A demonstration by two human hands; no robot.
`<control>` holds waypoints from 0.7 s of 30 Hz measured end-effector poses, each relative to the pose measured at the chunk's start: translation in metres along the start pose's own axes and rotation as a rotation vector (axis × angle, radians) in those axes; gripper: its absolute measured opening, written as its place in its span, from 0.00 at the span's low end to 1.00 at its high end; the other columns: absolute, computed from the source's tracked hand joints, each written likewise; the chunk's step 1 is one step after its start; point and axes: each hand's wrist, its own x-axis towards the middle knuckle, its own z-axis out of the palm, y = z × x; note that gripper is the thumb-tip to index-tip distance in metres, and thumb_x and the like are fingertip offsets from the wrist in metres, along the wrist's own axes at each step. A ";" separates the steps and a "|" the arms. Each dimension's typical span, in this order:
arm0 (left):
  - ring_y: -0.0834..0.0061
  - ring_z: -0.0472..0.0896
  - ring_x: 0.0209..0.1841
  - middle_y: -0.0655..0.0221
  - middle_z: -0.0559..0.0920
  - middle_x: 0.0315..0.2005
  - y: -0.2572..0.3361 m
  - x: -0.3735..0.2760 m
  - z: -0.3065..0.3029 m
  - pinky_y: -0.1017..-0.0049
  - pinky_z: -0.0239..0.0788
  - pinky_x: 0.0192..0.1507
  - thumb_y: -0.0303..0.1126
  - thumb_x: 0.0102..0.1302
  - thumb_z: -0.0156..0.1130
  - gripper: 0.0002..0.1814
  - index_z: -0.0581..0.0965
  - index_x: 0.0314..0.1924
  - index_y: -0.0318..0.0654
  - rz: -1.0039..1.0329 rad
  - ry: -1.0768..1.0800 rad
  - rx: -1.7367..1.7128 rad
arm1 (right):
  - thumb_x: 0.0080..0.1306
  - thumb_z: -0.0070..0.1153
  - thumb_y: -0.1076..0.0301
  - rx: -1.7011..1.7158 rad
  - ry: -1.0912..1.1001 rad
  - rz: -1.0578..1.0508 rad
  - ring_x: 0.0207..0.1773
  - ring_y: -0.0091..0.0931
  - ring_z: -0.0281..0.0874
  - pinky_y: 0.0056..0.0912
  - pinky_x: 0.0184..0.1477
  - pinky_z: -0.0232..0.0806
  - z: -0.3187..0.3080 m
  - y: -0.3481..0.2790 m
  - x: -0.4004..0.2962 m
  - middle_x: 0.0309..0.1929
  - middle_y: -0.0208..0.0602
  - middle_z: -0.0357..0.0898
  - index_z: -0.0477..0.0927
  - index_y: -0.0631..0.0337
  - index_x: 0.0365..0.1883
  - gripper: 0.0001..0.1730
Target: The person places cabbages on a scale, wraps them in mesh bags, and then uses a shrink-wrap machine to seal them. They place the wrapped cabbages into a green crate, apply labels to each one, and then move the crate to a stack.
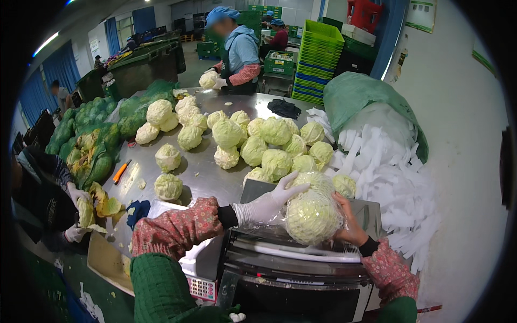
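Pale green cabbage in white foam netting [313, 220] and clear plastic film sits between my hands, above a wrapping machine [299, 252]. Behind it, a second netted bulge [315, 183] shows under the film; where one ends and the other begins is hard to tell. My left hand [278, 198], in a white glove, holds the bundle at its upper left, fingers reaching over the film. Bare-fingered, my right hand [350, 220] grips its right side, with its palm partly hidden. Loose cabbages [276, 163] lie just beyond the machine.
White foam nets [391, 181] spill from a green sack [363, 91] at right. Left of the machine is a scale [202, 258]. An orange-handled knife [122, 171] lies on the metal table [194, 161]. A co-worker's gloved hands [76, 232] trim cabbage at left; another person [240, 48] stands opposite.
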 end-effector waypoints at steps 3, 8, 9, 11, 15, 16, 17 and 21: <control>0.42 0.62 0.66 0.43 0.51 0.65 0.048 -0.025 -0.001 0.61 0.59 0.67 0.50 0.43 0.79 0.57 0.56 0.70 0.50 -0.081 -0.032 -0.009 | 0.39 0.78 0.45 0.022 -0.013 0.087 0.75 0.39 0.49 0.40 0.72 0.48 0.002 -0.055 -0.034 0.68 0.48 0.56 0.59 0.65 0.66 0.62; 0.55 0.62 0.61 0.53 0.62 0.57 0.156 -0.088 0.014 0.60 0.59 0.66 0.53 0.45 0.79 0.57 0.57 0.68 0.36 -0.359 -0.291 -0.280 | 0.49 0.70 0.36 0.400 -0.096 0.490 0.59 0.31 0.70 0.34 0.62 0.60 0.014 -0.176 -0.110 0.55 0.42 0.73 0.66 0.68 0.62 0.54; 0.57 0.60 0.63 0.54 0.63 0.57 0.178 -0.102 0.019 0.61 0.58 0.67 0.49 0.46 0.79 0.55 0.58 0.67 0.36 -0.474 -0.319 -0.338 | 0.51 0.68 0.36 0.434 -0.206 0.520 0.58 0.30 0.71 0.33 0.61 0.61 0.014 -0.184 -0.124 0.53 0.41 0.75 0.66 0.68 0.62 0.53; 0.59 0.62 0.64 0.57 0.67 0.58 0.192 -0.140 0.041 0.62 0.59 0.66 0.43 0.50 0.77 0.51 0.57 0.68 0.36 -0.441 -0.241 -0.409 | 0.64 0.62 0.48 0.561 -0.293 0.585 0.49 0.27 0.77 0.30 0.51 0.71 0.024 -0.219 -0.126 0.48 0.42 0.78 0.70 0.70 0.57 0.36; 0.71 0.79 0.48 0.57 0.70 0.58 0.190 -0.184 0.072 0.79 0.77 0.40 0.58 0.66 0.58 0.45 0.53 0.71 0.37 -0.878 -0.338 -1.227 | 0.73 0.45 0.46 0.781 -0.577 0.973 0.34 0.31 0.86 0.26 0.28 0.78 0.048 -0.185 -0.149 0.42 0.47 0.82 0.70 0.72 0.56 0.33; 0.70 0.80 0.46 0.56 0.70 0.57 0.184 -0.196 0.085 0.77 0.79 0.41 0.64 0.67 0.50 0.45 0.53 0.71 0.38 -0.966 -0.312 -1.286 | 0.74 0.34 0.43 0.599 -0.568 1.047 0.30 0.34 0.85 0.29 0.27 0.78 0.060 -0.186 -0.137 0.35 0.51 0.82 0.69 0.75 0.53 0.36; 0.69 0.82 0.43 0.56 0.73 0.55 0.177 -0.207 0.099 0.75 0.79 0.40 0.69 0.66 0.43 0.46 0.56 0.70 0.38 -0.960 -0.235 -1.299 | 0.75 0.24 0.40 0.429 -0.582 1.115 0.25 0.36 0.84 0.33 0.26 0.79 0.073 -0.181 -0.121 0.28 0.54 0.82 0.68 0.79 0.51 0.41; 0.66 0.83 0.44 0.53 0.73 0.55 0.149 -0.230 0.133 0.73 0.80 0.42 0.74 0.64 0.33 0.50 0.53 0.71 0.39 -1.037 -0.304 -1.421 | 0.70 0.28 0.31 0.428 -0.658 0.998 0.20 0.31 0.82 0.25 0.23 0.76 0.099 -0.150 -0.127 0.22 0.49 0.80 0.73 0.75 0.47 0.47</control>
